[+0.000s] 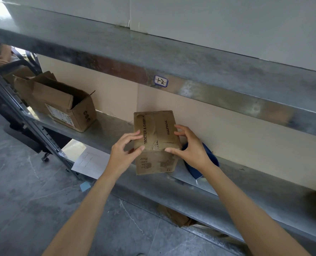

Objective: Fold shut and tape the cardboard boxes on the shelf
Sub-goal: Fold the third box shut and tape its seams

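Both hands (124,151) (191,146) around closed box (160,126)

The shut box (156,137) stands upright on the shelf (112,126), flaps folded flat, top creased. The open box (64,106) sits well left, flaps raised.

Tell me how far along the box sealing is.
Done: the small brown cardboard box has its top flaps folded flat. In hand: the left hand and right hand hold those flaps down; whether the seam is taped I cannot tell. Left: the larger brown cardboard box further left on the grey metal shelf stands open, untaped.
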